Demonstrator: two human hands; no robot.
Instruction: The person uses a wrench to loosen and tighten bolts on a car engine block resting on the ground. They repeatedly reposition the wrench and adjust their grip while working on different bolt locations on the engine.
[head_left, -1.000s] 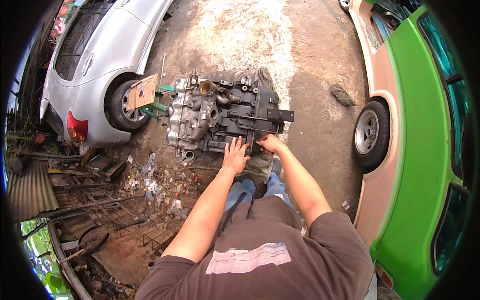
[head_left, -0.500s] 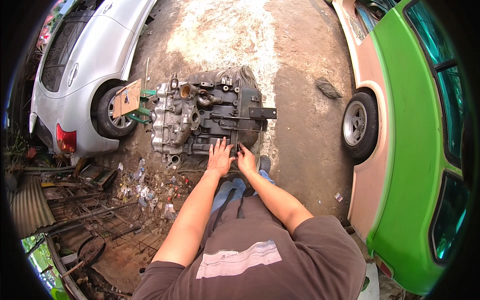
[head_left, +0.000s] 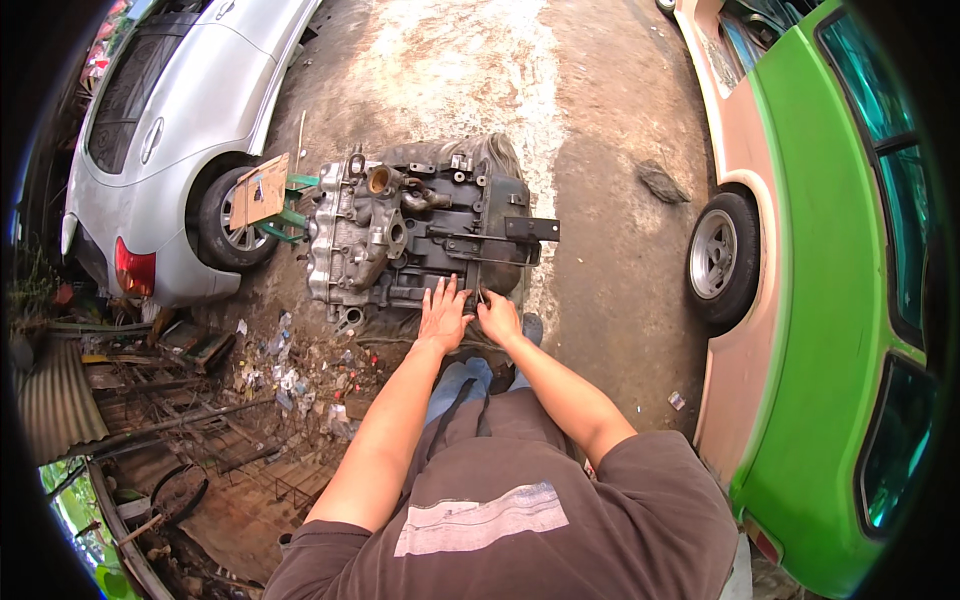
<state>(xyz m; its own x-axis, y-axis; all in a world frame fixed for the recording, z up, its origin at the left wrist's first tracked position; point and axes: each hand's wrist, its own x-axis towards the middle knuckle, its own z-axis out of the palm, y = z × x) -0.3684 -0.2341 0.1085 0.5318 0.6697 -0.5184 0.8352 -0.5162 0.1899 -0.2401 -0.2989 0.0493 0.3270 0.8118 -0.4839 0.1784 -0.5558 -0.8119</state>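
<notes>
A dark, greasy car engine (head_left: 425, 265) lies on its side on a grey cloth sheet (head_left: 500, 150), with its metal cylinder head to the left. On the engine's near edge rests my left hand (head_left: 442, 318), its fingers spread out and pointing away from me. Close beside it, my right hand (head_left: 499, 319) is bent in a pinch at the seam between the block and the rounded dark pan (head_left: 505, 195). Something thin may be between those fingertips, but it is too small to make out. A black bracket (head_left: 532, 229) sticks out at the engine's right side.
A green stool (head_left: 290, 222) with a brown board (head_left: 260, 192) stands left of the engine, by a silver car (head_left: 190, 130). To the right is a green and pink vehicle (head_left: 790, 330). Litter (head_left: 290, 385) and scrap metal (head_left: 190, 440) cover the near left ground; a stone (head_left: 662, 183) lies farther right.
The whole view has shifted slightly, so the scene sits a little farther right. Both hands keep nearly the same places on the engine; the right fingers have moved only slightly, if at all.
</notes>
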